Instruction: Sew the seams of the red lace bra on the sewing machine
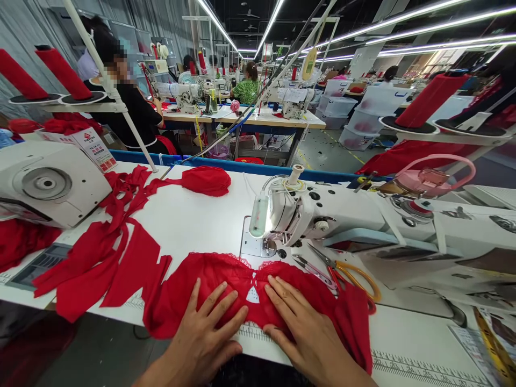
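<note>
A red lace bra [226, 269] lies spread along the front edge of the white sewing table, with a small keyhole gap at its centre. My left hand [205, 328] rests on its left cup, fingers spread. On the right cup lies my right hand [300, 325], its fingers stretched out flat, thumb near the lower edge. Just beyond the bra stands the sewing machine's needle area [268, 244], its lamp lit. Yellow-handled scissors [358, 274] lie to the right, partly under the red fabric, beside small red-handled snips [314, 269].
Red fabric strips [121, 242] pile up at the left, near another white machine [52, 183]. A red bundle [206, 181] lies at the table's back. Red thread cones [435, 99] stand at right. A printed ruler [419, 368] runs along the front edge. Co-workers sit further back.
</note>
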Available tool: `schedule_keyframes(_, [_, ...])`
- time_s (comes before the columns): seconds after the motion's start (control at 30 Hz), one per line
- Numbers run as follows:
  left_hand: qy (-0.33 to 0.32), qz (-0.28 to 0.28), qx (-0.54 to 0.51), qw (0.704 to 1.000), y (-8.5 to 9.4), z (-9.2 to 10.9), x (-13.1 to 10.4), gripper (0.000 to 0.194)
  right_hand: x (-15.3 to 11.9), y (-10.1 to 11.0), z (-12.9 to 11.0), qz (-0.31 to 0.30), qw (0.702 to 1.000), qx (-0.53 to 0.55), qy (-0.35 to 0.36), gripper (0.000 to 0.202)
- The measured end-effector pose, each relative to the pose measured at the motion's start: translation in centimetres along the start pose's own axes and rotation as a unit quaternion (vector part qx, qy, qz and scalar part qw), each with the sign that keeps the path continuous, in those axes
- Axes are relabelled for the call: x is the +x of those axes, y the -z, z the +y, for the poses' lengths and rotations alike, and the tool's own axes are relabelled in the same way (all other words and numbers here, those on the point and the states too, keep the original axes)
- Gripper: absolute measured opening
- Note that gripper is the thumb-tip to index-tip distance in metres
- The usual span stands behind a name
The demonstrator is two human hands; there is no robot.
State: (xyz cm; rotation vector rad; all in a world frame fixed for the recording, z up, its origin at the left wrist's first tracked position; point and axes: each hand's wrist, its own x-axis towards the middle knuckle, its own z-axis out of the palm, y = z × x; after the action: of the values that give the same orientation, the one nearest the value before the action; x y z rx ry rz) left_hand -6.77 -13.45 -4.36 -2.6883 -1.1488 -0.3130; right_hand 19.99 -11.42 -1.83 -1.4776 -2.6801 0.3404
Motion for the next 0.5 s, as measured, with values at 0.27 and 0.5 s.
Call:
schedule_keyframes(0.27, [0.001, 0.011, 0.0, 1.0, 0.02, -0.12, -0.12, 0.053, 0.08, -0.06, 0.2, -0.001, 1.0, 0.017, -0.007, 0.061])
schedule_keyframes(0.5, [-0.006, 0.055, 0.002, 0.998, 0.05, -0.22, 0.54, 0.059, -0.03, 0.2, 0.13, -0.002, 1.0, 0.022, -0.012, 0.061])
